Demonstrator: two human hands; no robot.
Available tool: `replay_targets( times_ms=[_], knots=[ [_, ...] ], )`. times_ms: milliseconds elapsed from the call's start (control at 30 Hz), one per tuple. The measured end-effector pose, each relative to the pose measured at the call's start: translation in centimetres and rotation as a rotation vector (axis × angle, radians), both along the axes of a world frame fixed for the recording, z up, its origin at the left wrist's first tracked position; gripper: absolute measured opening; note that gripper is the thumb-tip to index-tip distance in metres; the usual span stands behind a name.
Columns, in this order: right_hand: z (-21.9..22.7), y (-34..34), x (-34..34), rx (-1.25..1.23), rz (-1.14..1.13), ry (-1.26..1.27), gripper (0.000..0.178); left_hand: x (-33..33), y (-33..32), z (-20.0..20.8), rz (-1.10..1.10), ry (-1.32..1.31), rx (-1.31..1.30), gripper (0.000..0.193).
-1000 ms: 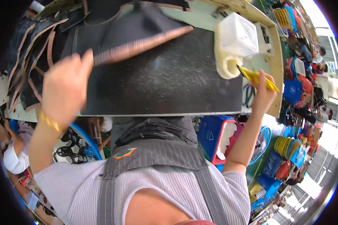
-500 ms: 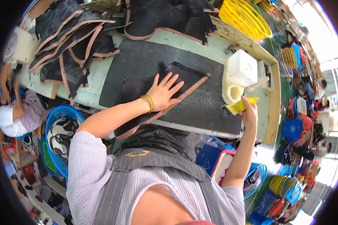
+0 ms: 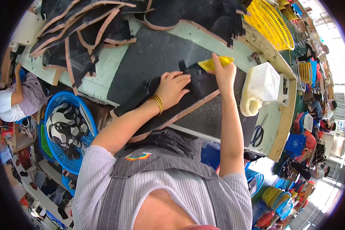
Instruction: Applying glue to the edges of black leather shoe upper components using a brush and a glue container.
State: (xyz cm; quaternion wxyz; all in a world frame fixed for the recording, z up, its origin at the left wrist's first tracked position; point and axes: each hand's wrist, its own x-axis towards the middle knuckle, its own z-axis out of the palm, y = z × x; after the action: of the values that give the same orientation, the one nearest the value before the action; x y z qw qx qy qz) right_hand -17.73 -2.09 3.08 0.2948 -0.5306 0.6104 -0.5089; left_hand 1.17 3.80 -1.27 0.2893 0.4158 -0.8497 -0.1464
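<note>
My left hand (image 3: 173, 91), with a gold-coloured bangle at the wrist, lies with fingers stretched out on a black leather-like piece (image 3: 195, 92). A pinkish-tan toothed strip (image 3: 191, 108) edges the piece's near side. In my closed right hand (image 3: 225, 76) is a flat yellow brush (image 3: 207, 65), over the piece's far right end; its tip is hard to make out. A small black tab (image 3: 181, 66) sticks out beyond my left fingers. To the right of my right forearm stands a white glue pot (image 3: 253, 100) with a round, crusted opening.
A dark mat (image 3: 142, 57) lies under the work. More black pieces with tan edging (image 3: 86, 32) are heaped at the far left. Black-handled scissors (image 3: 258, 135) rest by the table's wooden rim (image 3: 285, 126). A blue basket (image 3: 67, 161) of black-and-white parts stands left; a person sits beyond.
My right hand has moved the yellow brush from the glue pot's opening, left and away from me, over the black piece. The left hand stays on the piece. Scissors now show near the pot.
</note>
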Motion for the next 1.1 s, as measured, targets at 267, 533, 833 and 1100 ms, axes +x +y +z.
replay_targets(
  times_ms=[267,533,833,1100],
  knots=[
    [2.1,0.2,0.5,0.246,0.276,-0.058,0.028,0.5,-1.7,-1.3,0.197,0.515,0.237,0.044],
    [2.7,0.7,-0.9,0.58,0.742,0.58,0.031,0.3,-2.2,-1.4,0.248,0.566,0.321,0.047],
    [-1.1,6.1,-4.8,0.268,0.306,-0.05,0.019,-1.1,-3.1,0.0,0.3,0.731,0.783,0.034],
    [6.1,3.5,-0.3,-0.051,0.344,-0.11,0.011,-0.5,-3.6,0.6,0.315,1.096,0.996,0.02]
  ],
)
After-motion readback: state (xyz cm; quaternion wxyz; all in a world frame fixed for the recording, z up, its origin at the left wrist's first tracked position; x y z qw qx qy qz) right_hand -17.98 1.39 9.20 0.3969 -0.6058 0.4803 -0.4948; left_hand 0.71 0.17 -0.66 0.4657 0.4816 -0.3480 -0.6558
